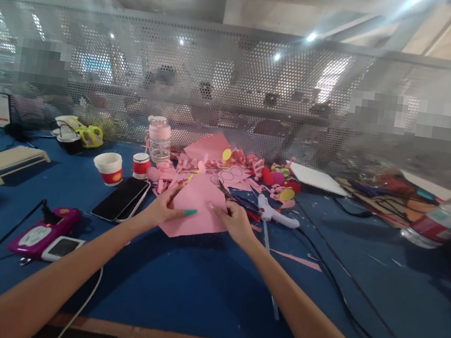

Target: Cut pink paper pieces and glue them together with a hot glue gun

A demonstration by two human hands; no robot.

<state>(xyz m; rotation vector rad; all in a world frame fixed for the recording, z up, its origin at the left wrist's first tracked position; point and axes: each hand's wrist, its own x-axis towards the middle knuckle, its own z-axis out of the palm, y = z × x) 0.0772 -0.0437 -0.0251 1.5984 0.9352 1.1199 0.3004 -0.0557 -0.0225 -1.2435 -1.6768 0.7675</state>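
A sheet of pink paper (198, 213) is held up over the table between my two hands. My left hand (163, 208) grips its left edge, with the thumb, which has a long green nail, laid across the front. At the right edge my right hand (235, 221) pinches the sheet, thumb in front and fingers partly hidden. Dark-bladed scissors (242, 199) show just behind the right hand; I cannot tell whether it touches them. Beyond the sheet lies a heap of pink paper scraps (186, 166), with drawn circles on one piece.
A white glue gun (275, 214) with a black cord lies right of my hands. On the left are a phone (120, 199), paper cup (108, 168), red-and-white cup (141, 165), clear bottle (159, 140) and purple power strip (46, 230). A perforated metal screen (236, 92) stands behind.
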